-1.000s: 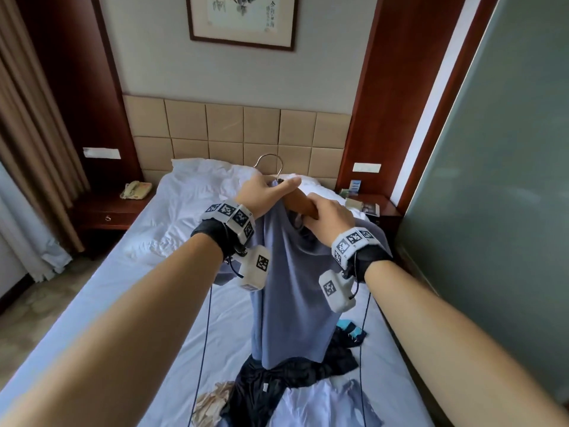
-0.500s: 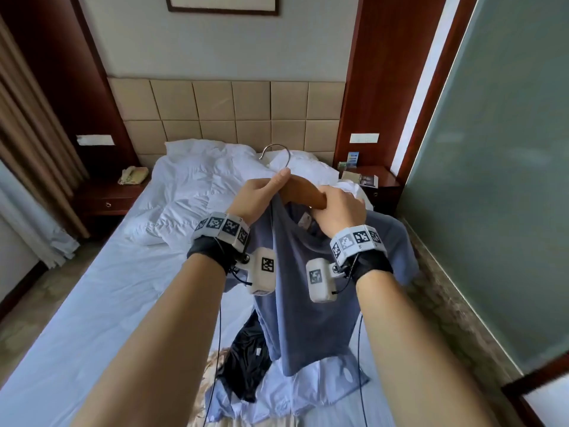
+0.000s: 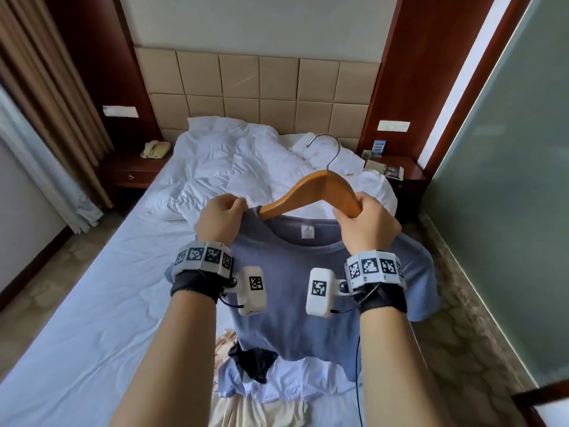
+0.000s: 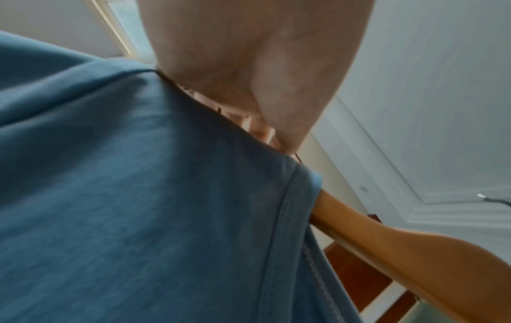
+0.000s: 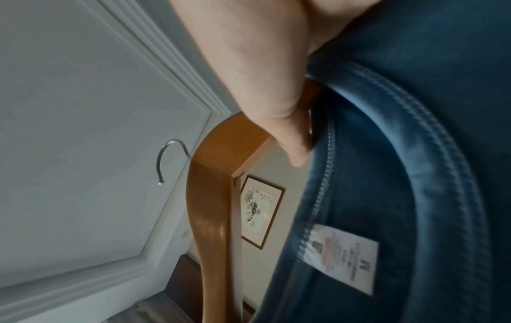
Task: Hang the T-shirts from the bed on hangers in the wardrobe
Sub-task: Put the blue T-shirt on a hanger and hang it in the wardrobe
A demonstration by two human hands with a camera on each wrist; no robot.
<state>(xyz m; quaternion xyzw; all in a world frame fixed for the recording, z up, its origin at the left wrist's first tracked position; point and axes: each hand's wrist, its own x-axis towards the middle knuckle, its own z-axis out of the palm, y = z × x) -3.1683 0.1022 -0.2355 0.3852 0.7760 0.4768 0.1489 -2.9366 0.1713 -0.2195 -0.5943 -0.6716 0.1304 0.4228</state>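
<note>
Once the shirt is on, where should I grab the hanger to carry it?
Judging by its pose, take the hanger at the bare wooden peak under the metal hook, coming from above. Both wooden ends sit at the shirt collar, where the hands work.

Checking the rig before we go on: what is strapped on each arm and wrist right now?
Both forearms are bare, no sleeves. Each wrist carries a black fabric cuff, topped by a white faceted band of black-and-white square markers. A white rounded camera pod with one marker hangs from each band's inner side; thin black cables trail from them.
</note>
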